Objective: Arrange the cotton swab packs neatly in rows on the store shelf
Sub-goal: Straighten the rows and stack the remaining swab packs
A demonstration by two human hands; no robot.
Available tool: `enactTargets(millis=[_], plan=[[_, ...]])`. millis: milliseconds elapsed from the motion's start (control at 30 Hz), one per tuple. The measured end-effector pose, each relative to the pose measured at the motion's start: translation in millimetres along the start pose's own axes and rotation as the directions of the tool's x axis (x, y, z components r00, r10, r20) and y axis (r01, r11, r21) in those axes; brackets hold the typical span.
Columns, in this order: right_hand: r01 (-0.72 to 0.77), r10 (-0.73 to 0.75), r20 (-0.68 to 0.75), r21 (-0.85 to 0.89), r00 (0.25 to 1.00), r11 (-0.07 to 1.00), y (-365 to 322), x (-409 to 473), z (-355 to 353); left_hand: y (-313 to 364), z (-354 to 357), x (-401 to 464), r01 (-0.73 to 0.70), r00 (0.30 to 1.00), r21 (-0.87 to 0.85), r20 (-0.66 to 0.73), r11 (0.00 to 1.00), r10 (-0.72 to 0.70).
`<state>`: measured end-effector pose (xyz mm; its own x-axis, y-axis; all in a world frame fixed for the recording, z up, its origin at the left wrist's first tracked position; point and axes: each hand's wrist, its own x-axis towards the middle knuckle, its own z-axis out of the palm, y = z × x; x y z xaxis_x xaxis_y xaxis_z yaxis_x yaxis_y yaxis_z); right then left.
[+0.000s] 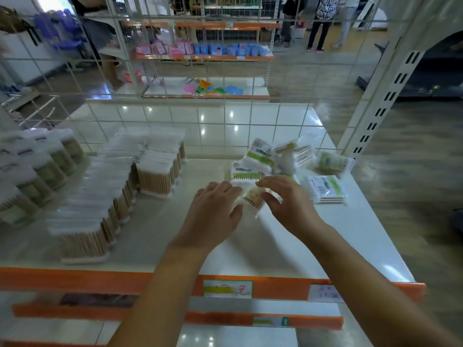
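Both my hands hold one small clear cotton swab pack [250, 197] just above the white shelf [250, 246], mid-right. My left hand [213, 211] grips its left side and my right hand [285, 204] pinches its right end. Behind it lies a loose heap of green-and-white swab packs [253, 161], with flat packs [325, 189] and another pack [333, 161] to the right. On the left, upright clear swab packs stand in rows [100, 196], and a shorter row [160, 166] stands behind them.
Round swab tubs [32, 169] crowd the far left. A white wire grid [225, 113] backs the shelf, and a slotted upright [385, 96] stands at the right. The orange shelf edge [100, 281] carries price labels. People stand in the far aisle.
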<state>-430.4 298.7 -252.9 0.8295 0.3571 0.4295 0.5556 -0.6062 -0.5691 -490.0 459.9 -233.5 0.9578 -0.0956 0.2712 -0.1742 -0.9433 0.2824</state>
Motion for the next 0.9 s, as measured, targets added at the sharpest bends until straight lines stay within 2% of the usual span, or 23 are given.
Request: enactTargets(millis=[367, 467, 533, 600, 667, 900], plan=[[0.046, -0.042, 0.208, -0.014, 0.977, 0.999, 8, 28, 3, 8, 18, 7, 0.157, 0.987, -0.133, -0.018, 0.979, -0.161], [-0.077, 0.084, 0.167, -0.049, 0.982, 0.996, 9, 25, 3, 10, 21, 6, 0.196, 0.981, -0.194, 0.023, 0.961, -0.195], [-0.215, 0.233, 0.138, -0.137, 0.963, 0.967, 9, 23, 4, 12, 23, 5, 0.222, 0.975, -0.22, 0.03, 0.95, -0.221], [-0.281, 0.315, 0.157, -0.207, 0.936, 0.937, 10, 22, 7, 15, 26, 3, 0.231, 0.972, -0.24, 0.008, 0.943, -0.236], [-0.303, 0.341, 0.184, -0.208, 0.922, 0.93, 10, 21, 10, 17, 28, -1, 0.231, 0.97, -0.253, -0.015, 0.939, -0.242], [-0.361, 0.358, 0.158, -0.012, 0.92, 0.932, 5, 14, 18, 19, 40, -7, 0.246, 0.958, -0.261, -0.081, 0.933, -0.275]])
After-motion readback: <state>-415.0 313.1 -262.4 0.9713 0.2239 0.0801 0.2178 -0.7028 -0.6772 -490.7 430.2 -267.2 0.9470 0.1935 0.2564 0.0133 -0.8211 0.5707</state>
